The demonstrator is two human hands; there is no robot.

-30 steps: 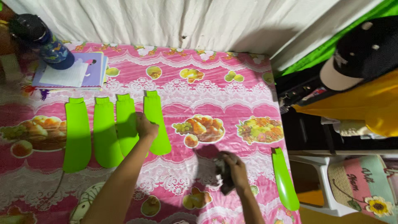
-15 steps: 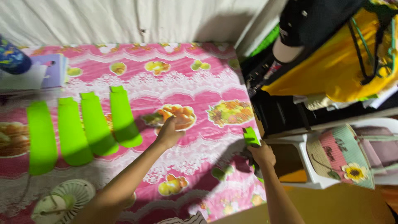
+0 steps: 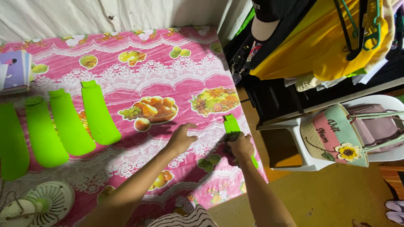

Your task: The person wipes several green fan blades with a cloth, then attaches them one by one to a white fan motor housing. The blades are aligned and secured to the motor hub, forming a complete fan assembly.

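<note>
Right hand (image 3: pixel 240 145) closed over a dark crumpled cloth (image 3: pixel 232 138), pressed on the flat bright-green plastic blade (image 3: pixel 232 125) at the table's right edge | Left hand (image 3: pixel 182 138) beside it, fingers loosely curled, empty, resting on the pink fruit-print tablecloth (image 3: pixel 168 75) | Advice: steady the blade; wipe lengthwise, away from the edge.
</note>
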